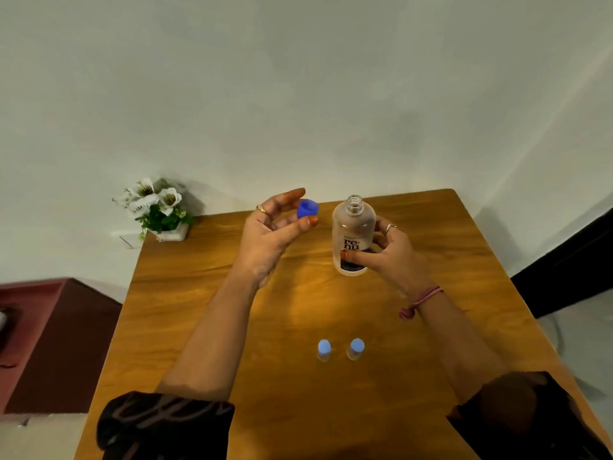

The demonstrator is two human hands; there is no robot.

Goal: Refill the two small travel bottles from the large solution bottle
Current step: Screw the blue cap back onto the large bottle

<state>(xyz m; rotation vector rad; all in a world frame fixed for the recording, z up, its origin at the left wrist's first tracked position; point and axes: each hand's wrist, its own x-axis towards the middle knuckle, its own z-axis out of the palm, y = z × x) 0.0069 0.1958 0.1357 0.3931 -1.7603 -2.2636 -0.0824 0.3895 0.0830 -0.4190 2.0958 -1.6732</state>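
The large clear solution bottle [353, 230] stands upright on the wooden table [205, 293], its neck uncapped. My right hand [388, 252] grips its lower body from the right. My left hand [275, 234] is raised to the left of the bottle and pinches the blue cap [307, 209] between thumb and fingers. Two small travel bottles stand side by side near the table's front, the left one [323, 350] and the right one [355, 348], both wearing light blue caps.
A white pot of artificial flowers [159, 210] sits at the table's back left corner against the wall. A dark red cabinet [49, 343] stands left of the table. A light floor and a dark strip lie to the right.
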